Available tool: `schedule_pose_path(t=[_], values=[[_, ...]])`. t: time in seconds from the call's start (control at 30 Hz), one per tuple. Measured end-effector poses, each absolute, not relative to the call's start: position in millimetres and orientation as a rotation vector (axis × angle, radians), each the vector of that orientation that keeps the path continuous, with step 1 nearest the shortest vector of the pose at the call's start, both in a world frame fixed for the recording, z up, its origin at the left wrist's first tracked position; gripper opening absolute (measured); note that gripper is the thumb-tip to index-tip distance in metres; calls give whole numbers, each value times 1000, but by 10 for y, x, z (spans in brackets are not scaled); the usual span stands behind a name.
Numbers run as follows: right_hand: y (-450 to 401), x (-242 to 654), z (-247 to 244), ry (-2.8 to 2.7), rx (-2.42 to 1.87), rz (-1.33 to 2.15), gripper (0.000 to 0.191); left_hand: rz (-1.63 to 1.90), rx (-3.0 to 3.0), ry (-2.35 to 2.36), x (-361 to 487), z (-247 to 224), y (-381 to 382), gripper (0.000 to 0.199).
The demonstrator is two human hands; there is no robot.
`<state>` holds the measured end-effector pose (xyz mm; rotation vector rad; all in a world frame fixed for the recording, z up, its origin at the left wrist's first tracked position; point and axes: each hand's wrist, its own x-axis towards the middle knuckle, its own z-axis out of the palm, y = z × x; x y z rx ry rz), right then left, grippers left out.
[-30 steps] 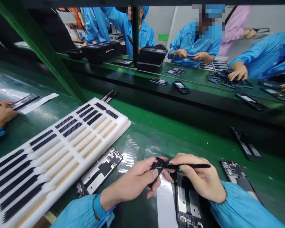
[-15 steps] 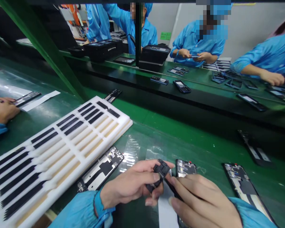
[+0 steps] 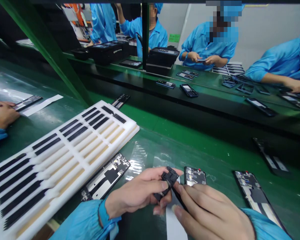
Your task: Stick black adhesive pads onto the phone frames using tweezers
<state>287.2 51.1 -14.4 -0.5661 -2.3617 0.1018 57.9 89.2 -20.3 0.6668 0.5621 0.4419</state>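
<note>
Filling white foam tray (image 3: pixel 129 128): blk strips (image 3: pixel 21 197)

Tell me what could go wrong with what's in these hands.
The thin black strip, pinched by the right hand, could slip from the small black bracket in the left hand and land on the exposed circuit board of the phone frame just beyond. The left sleeve, close to the white foam tray, might nudge its rows of strips.

bright blue long-sleeved work smock sleeve (image 3: pixel 83 221) on the left arm, gathered at a narrow elastic cuff (image 3: pixel 104 213); matching bright blue sleeve (image 3: pixel 261 226) on the right arm; bare left hand (image 3: pixel 136 191) and bare right hand (image 3: pixel 212 213).
</note>
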Motion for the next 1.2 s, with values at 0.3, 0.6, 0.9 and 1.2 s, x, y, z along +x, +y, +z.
schedule_pose_path(t=[0.3, 0.6, 0.9, 1.2], values=[[566, 2762, -27, -2353, -538, -177, 28, 442, 657, 560, 588, -236, 897, 53], [592, 2740, -101, -2288, -645, 36, 23, 453, 665, 597, 588, -258, 907, 47], [693, 2804, -184, -2151, -579, 401, 26, 434, 724, 591, 559, -269, 939, 44], [705, 2881, -100, -1860, -843, 569, 23, 486, 775, 676, 573, -230, 933, 42]])
